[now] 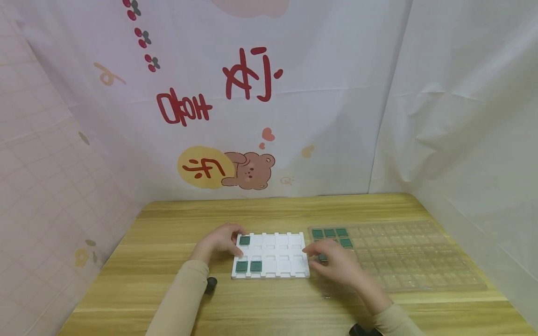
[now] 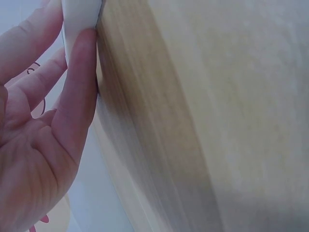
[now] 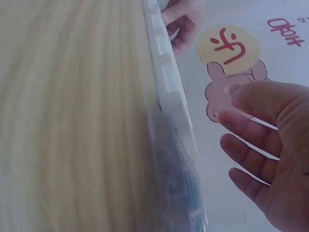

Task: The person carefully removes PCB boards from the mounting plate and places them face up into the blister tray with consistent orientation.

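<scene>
1. White tray: flat on table, directly in front of the person, between the hands. Long axis runs L–R, w/ short ends facing the hands. 2 rows of pockets.
2. L hand: at tray's L end, thumb & fingers gripping the edge nr the back L corner.
3. R hand: just beside tray's R end, over the L part of the clear tray. Thumb & fingers moderately apart, relaxed; nothing seen betw. them. Fingertip contact w/ white tray: can't tell for sure.
4. Key relation: clear tray lies to the R of the white one, long axis also approx. L–R, a bit skewed. Its green chips sit at its L end, i.e. the end facing the white tray. R hand is by far the nearer; L hand is across the white tray from them. Some chips are partly hidden by the R hand, so no exact count.
5. White tray's own 3 green squares: all twd its L end, 1 in back row, 2 in front, nr L hand.
</scene>
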A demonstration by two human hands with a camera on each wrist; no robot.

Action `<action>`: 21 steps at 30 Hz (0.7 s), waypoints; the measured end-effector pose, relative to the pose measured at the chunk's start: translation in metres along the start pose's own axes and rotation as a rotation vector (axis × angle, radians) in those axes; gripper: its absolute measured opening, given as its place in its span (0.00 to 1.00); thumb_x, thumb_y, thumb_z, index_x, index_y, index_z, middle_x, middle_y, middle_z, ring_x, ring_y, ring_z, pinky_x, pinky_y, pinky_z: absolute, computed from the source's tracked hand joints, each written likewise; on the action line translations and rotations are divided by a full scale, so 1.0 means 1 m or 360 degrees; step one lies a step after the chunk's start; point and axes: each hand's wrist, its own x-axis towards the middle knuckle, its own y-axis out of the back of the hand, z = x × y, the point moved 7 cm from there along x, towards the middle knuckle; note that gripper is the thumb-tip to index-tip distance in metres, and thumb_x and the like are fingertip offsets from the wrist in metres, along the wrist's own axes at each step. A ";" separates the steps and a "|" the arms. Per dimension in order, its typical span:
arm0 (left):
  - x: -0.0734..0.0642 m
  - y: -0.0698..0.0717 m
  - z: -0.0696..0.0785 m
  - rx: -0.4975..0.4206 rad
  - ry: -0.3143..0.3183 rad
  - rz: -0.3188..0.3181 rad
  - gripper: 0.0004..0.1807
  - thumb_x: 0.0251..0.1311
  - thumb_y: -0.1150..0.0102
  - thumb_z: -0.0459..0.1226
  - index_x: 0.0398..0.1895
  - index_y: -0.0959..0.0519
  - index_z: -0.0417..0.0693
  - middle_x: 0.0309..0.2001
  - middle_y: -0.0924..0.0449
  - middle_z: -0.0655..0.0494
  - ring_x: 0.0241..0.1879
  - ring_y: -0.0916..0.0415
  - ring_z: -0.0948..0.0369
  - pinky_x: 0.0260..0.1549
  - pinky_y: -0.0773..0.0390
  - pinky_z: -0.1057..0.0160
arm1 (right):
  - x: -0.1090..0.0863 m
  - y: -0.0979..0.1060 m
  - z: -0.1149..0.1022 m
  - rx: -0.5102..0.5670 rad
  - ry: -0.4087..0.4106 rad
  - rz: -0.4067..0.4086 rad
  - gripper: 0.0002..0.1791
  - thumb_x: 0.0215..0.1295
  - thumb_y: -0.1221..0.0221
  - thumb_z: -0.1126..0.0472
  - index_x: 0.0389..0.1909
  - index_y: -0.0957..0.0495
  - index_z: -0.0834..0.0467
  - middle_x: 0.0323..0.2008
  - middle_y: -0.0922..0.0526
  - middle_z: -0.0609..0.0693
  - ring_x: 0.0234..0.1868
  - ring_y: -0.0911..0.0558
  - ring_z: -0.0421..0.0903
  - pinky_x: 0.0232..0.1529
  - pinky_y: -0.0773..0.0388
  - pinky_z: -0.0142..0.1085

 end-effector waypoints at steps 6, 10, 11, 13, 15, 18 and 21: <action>-0.002 -0.001 0.000 0.0008 -0.0003 0.0003 0.29 0.40 0.18 0.33 0.50 0.20 0.46 0.36 0.28 0.52 0.38 0.32 0.57 0.39 0.32 0.58 | 0.002 -0.012 -0.009 0.0013 0.0028 -0.0044 0.15 0.56 0.30 0.64 0.45 0.17 0.55 0.38 0.17 0.41 0.40 0.21 0.39 0.43 0.23 0.39; -0.002 -0.001 0.000 0.0014 0.0010 0.0003 0.30 0.39 0.18 0.33 0.50 0.20 0.47 0.38 0.28 0.52 0.40 0.33 0.57 0.40 0.32 0.57 | 0.007 -0.020 -0.014 0.0034 0.0044 -0.0061 0.15 0.56 0.30 0.63 0.46 0.17 0.55 0.38 0.17 0.41 0.41 0.21 0.40 0.44 0.24 0.38; -0.002 -0.001 0.000 0.0016 0.0011 0.0003 0.30 0.39 0.18 0.34 0.50 0.20 0.47 0.38 0.28 0.52 0.40 0.33 0.56 0.40 0.32 0.57 | 0.008 -0.022 -0.016 0.0027 0.0041 -0.0071 0.15 0.56 0.30 0.63 0.46 0.17 0.54 0.38 0.17 0.41 0.41 0.21 0.40 0.44 0.24 0.38; -0.002 -0.002 0.000 0.0018 0.0013 0.0004 0.30 0.39 0.18 0.33 0.50 0.20 0.47 0.38 0.28 0.52 0.40 0.33 0.56 0.41 0.32 0.57 | 0.011 -0.027 -0.019 0.0032 0.0053 -0.0083 0.15 0.56 0.30 0.63 0.45 0.17 0.54 0.39 0.16 0.41 0.41 0.21 0.40 0.45 0.24 0.38; -0.002 -0.002 0.000 0.0024 0.0014 0.0004 0.30 0.39 0.18 0.33 0.50 0.20 0.47 0.39 0.28 0.52 0.41 0.33 0.56 0.41 0.32 0.57 | 0.014 -0.031 -0.023 0.0044 0.0090 -0.0078 0.14 0.56 0.30 0.63 0.44 0.17 0.56 0.39 0.16 0.42 0.41 0.21 0.40 0.45 0.24 0.39; -0.003 -0.002 -0.001 0.0021 0.0029 0.0000 0.30 0.39 0.18 0.34 0.50 0.20 0.47 0.39 0.28 0.52 0.41 0.33 0.56 0.41 0.32 0.57 | 0.019 -0.038 -0.028 0.0071 0.0155 -0.0063 0.14 0.55 0.30 0.64 0.43 0.16 0.57 0.38 0.16 0.43 0.41 0.20 0.40 0.45 0.24 0.38; -0.003 -0.002 -0.001 0.0022 0.0029 -0.0006 0.30 0.39 0.18 0.33 0.50 0.20 0.47 0.37 0.28 0.52 0.40 0.32 0.56 0.40 0.32 0.57 | 0.022 -0.044 -0.033 0.0063 0.0173 -0.0066 0.14 0.55 0.29 0.63 0.43 0.16 0.56 0.37 0.16 0.42 0.40 0.21 0.40 0.46 0.25 0.38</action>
